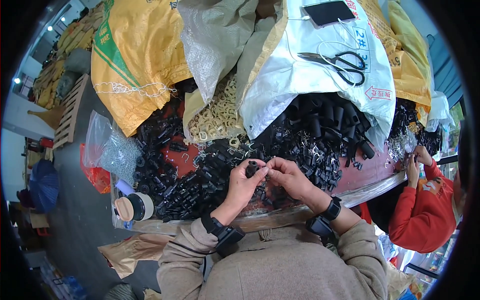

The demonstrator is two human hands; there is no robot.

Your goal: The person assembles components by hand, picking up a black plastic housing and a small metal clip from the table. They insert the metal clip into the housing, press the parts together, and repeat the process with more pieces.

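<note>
Above the table's front edge, my left hand (pixel 242 183) is closed round a small black tubular plastic fitting (pixel 251 169). The fingertips of my right hand (pixel 291 179) pinch together right beside it, almost touching the left thumb. Whatever lies in that pinch is too small to make out. Under and left of the hands spreads a heap of black plastic fittings (pixel 192 192). Small black parts mixed with shiny metal clips (pixel 312 160) lie to the right. Beyond them, wide black tubes (pixel 332 117) spill from a white sack (pixel 280 80), and cream-coloured rings (pixel 215 122) from a grey one.
Scissors (pixel 334 62) and a phone (pixel 330 13) with a white cable rest on the white sack. A lidded cup (pixel 134 206) stands at the left corner, near a clear bag of small parts (pixel 120 155). A person in red (pixel 425 212) works at the right.
</note>
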